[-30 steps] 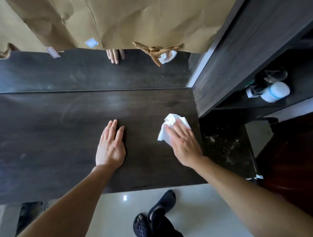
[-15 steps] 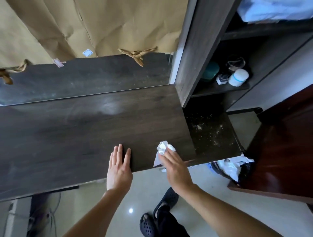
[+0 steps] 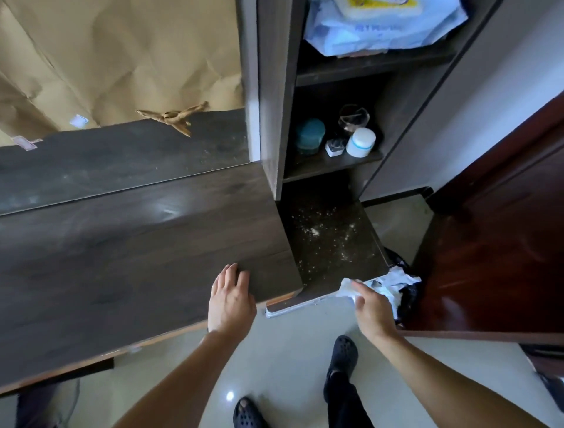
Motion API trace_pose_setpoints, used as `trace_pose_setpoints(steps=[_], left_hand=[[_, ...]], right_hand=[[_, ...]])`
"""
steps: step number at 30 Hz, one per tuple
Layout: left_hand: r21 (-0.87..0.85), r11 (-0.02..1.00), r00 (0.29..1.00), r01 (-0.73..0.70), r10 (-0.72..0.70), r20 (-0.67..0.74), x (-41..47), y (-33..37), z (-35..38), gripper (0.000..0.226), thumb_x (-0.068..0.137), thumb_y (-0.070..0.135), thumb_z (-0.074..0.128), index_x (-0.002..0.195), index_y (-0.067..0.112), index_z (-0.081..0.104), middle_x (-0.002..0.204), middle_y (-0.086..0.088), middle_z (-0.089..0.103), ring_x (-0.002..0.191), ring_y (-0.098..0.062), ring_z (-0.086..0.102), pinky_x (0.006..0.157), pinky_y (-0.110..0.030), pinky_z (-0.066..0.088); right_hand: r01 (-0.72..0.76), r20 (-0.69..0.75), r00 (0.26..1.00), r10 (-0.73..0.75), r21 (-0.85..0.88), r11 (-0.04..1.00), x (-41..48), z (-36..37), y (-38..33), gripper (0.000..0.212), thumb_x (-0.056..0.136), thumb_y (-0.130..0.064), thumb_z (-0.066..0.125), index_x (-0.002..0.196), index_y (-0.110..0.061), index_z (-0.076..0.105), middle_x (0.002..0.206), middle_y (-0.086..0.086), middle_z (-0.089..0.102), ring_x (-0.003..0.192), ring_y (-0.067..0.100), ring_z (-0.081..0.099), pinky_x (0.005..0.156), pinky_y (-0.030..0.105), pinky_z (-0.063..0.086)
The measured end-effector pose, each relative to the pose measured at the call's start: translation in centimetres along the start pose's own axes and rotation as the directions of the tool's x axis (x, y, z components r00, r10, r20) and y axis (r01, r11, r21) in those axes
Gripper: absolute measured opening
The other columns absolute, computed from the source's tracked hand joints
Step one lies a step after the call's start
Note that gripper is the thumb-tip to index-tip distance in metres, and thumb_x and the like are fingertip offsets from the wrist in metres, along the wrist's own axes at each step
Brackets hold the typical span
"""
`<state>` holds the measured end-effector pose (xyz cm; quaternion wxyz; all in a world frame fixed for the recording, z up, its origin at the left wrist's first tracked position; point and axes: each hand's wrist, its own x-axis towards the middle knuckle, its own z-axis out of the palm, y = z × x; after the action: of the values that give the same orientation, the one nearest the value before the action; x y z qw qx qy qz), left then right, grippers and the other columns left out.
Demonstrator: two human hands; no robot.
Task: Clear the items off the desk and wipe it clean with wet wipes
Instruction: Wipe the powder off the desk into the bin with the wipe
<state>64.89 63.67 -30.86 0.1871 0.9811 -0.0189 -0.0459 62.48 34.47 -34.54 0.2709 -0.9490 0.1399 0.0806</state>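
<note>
One crumpled white wipe is pinched by the right hand, the left hand laid flat on the dark tabletop; dropped early, the black bin could be missed

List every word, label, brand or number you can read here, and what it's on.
No text can be read.
Blue and white package on the top shelf: blue print, too blurred.
Yellow label above it: cut off, blurred.
White jar: blue band, no legible words.
Stickers on the brown paper: too small to tell.
</note>
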Motion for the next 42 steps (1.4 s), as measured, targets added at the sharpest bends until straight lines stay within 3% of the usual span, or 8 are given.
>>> trace_pose_setpoints(steps=[5,9,12,15,22,26,33,42], left_hand=[[-0.062,0.992,0.986,0.107,-0.114,-0.125,5.7,6.1,3.7,0.042,0.076,0.012,0.048,0.116,0.001,0.059,0.131,-0.025,0.05,0.125,-0.043,0.043,0.104,-0.049,0.039],[-0.056,0.943,0.917,0.328,-0.332,-0.223,8.4,9.4,6.7,0.045,0.087,0.014,0.042,0.13,0.002,0.047,0.146,-0.023,0.034,0.14,-0.039,0.022,0.117,-0.047,0.014],[-0.017,0.924,0.889,0.382,-0.372,-0.269,8.9,10.2,7.9,0.045,0.089,0.014,0.039,0.133,0.003,0.043,0.149,-0.023,0.029,0.142,-0.038,0.016,0.118,-0.046,0.01],[0.016,0.919,0.883,0.395,-0.375,-0.282,8.9,10.3,8.0,0.048,0.087,0.017,0.034,0.132,0.003,0.042,0.148,-0.024,0.029,0.141,-0.038,0.017,0.118,-0.046,0.011],[0.046,0.914,0.876,0.404,-0.371,-0.309,9.6,10.5,8.2,0.048,0.087,0.017,0.03,0.131,0.003,0.042,0.148,-0.024,0.029,0.14,-0.04,0.018,0.116,-0.048,0.015],[0.043,0.914,0.872,0.405,-0.371,-0.321,9.5,10.7,8.1,0.05,0.087,0.018,0.028,0.132,0.002,0.042,0.148,-0.025,0.029,0.14,-0.04,0.019,0.116,-0.05,0.017],[0.048,0.918,0.871,0.393,-0.355,-0.338,9.4,10.4,8.5,0.05,0.087,0.021,0.027,0.131,0.002,0.043,0.148,-0.025,0.03,0.14,-0.04,0.02,0.115,-0.05,0.018],[0.026,0.925,0.871,0.378,-0.347,-0.348,9.3,10.4,8.4,0.048,0.087,0.019,0.031,0.13,0.001,0.045,0.146,-0.027,0.032,0.139,-0.041,0.021,0.114,-0.05,0.02]], right_hand=[[-0.272,-0.092,0.951,0.297,0.211,0.939,9.1,-2.6,3.1,0.053,0.084,-0.012,0.039,0.136,-0.017,0.047,0.13,0.011,0.059,0.113,0.033,0.055,0.089,0.037,0.044],[0.027,-0.106,0.994,-0.02,0.06,0.998,14.7,-1.8,5.3,0.045,0.09,-0.014,0.04,0.134,-0.016,0.049,0.132,0.007,0.057,0.113,0.032,0.056,0.087,0.036,0.044],[0.251,0.142,0.962,-0.233,-0.125,0.96,15.4,1.1,8.5,0.045,0.09,-0.016,0.058,0.134,-0.013,0.05,0.14,0.013,0.048,0.128,0.032,0.046,0.097,0.047,0.044],[0.393,0.079,0.919,-0.385,-0.197,0.898,15.8,2.7,11.3,0.044,0.084,-0.007,0.065,0.127,-0.008,0.057,0.137,0.02,0.05,0.129,0.037,0.044,0.095,0.051,0.046],[0.481,0.153,0.877,-0.456,-0.294,0.826,13.9,6.0,11.2,0.055,0.099,-0.028,0.034,0.147,-0.004,0.025,0.155,0.018,0.018,0.145,0.031,0.013,0.117,0.044,0.018],[0.655,0.278,0.755,-0.594,-0.279,0.702,13.2,4.2,15.1,0.055,0.102,-0.035,0.02,0.148,-0.005,0.021,0.157,0.013,0.013,0.145,0.028,0.014,0.116,0.042,0.018],[0.198,-0.014,0.978,-0.206,-0.226,0.954,22.2,5.4,9.7,0.06,0.1,-0.034,0.016,0.148,0.002,0.013,0.156,0.023,0.002,0.145,0.034,0.005,0.117,0.047,0.016],[0.742,0.213,0.659,-0.721,-0.029,0.669,16.6,5.4,12.4,0.049,0.089,0.003,0.046,0.137,-0.008,0.046,0.148,0.011,0.038,0.141,0.021,0.028,0.114,0.038,0.027]])
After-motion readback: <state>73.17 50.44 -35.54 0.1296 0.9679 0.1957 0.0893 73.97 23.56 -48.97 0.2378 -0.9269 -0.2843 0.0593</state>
